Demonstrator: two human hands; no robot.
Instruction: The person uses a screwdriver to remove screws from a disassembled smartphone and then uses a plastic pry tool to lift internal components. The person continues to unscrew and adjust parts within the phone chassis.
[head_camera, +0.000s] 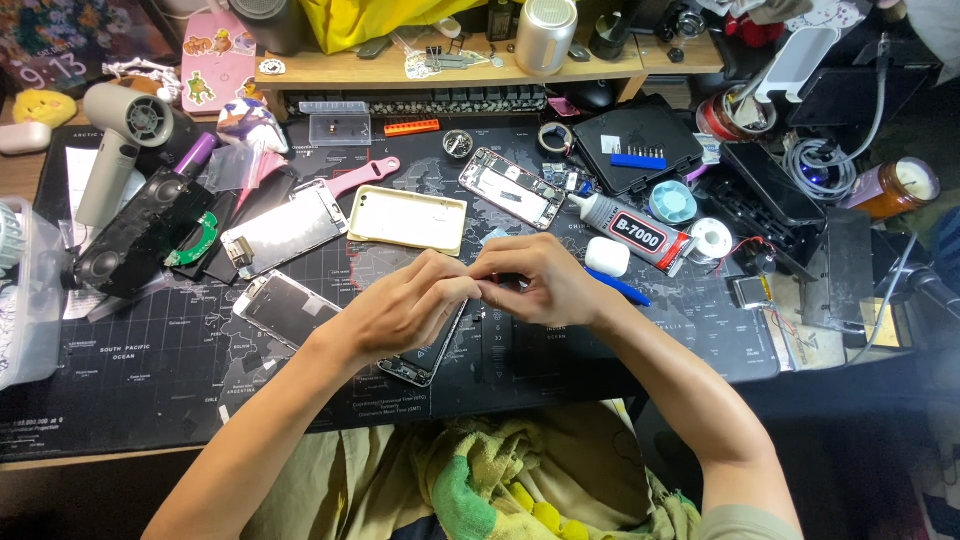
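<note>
My left hand (415, 300) and my right hand (540, 280) meet fingertip to fingertip over the middle of the black map-print desk mat (150, 370). The fingers pinch together around something too small to make out. Under my left hand lies a dark opened phone body (425, 362), mostly hidden. A cream phone back cover (407, 220) lies just beyond the hands. An opened phone frame (511, 187) with bare electronics lies to its right.
Two detached screens (285, 232) (285, 306) lie at left beside a black speaker (140, 235) and a hair dryer (115, 145). A glue tube (630, 228), white earbud case (606, 257), tape rolls, black tool case (640, 140) and cables crowd the right. A wooden shelf (450, 70) spans the back.
</note>
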